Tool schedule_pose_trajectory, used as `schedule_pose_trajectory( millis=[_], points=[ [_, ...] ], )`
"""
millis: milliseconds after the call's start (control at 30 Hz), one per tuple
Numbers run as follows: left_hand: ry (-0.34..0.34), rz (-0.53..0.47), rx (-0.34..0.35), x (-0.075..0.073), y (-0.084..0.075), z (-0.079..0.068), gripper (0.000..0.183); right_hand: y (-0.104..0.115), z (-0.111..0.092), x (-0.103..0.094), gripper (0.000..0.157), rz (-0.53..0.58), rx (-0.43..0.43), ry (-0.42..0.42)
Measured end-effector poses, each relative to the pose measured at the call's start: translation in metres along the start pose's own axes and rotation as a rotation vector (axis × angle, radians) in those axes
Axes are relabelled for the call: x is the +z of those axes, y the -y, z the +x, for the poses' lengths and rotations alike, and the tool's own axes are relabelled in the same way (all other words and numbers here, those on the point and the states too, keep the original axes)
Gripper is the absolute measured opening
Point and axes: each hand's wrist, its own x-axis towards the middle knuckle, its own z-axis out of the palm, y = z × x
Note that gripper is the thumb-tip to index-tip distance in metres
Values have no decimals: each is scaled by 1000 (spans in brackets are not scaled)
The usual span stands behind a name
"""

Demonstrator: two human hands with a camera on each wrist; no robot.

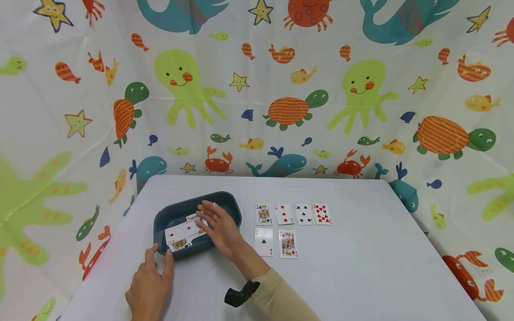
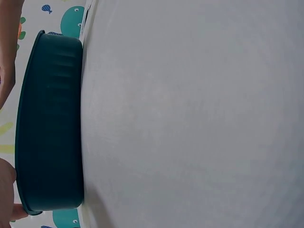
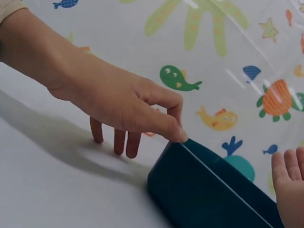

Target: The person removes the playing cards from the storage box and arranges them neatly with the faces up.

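Observation:
A dark teal plastic tray (image 1: 161,223) stands on the left part of the table, with several playing cards (image 1: 180,232) lying overlapped inside it, one with red diamonds on top. My left hand (image 1: 149,283) pinches the tray's rim at the near left corner between thumb and index finger; the right wrist view shows this left hand (image 3: 114,97) with its other fingers hanging below the rim. Over the tray's right side my right hand (image 1: 221,229) is held with fingers extended above the cards. In the right wrist view the right hand (image 3: 290,190) shows only partly.
To the right of the tray, face-up cards lie in two rows: a top row with a nine-or-ten-type heart card (image 1: 322,214), and below it an ace of clubs (image 1: 263,242) and a red face card (image 1: 288,244). A patterned sea-animal curtain (image 1: 257,89) hangs behind the white table (image 1: 373,267).

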Motion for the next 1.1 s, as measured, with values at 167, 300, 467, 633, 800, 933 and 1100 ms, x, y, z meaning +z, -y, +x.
schedule_pose_trajectory(
  millis=[167, 300, 467, 633, 800, 933, 1100],
  points=[
    [6, 1, 8, -1, 0, 0, 63, -4, 10, 8, 63, -32, 10, 11],
    [10, 6, 12, -3, -1, 0, 63, -7, 17, 15, 63, -47, 19, 20],
    [-4, 2, 19, -4, -3, -1, 62, -9, 28, 22, 61, -100, 18, 33],
    [-6, 2, 25, -5, -3, -2, 62, -17, 37, 25, 50, -207, -2, -28],
    [-2, -4, 23, -5, -2, -2, 62, -28, 45, 23, 49, -314, -30, -58],
    [-20, -12, 27, -6, -2, -1, 61, -33, 51, 24, 49, -428, -30, -85],
    [-27, -5, 26, -4, -1, -1, 61, -37, 54, 27, 48, -662, -10, -148]
  ],
)
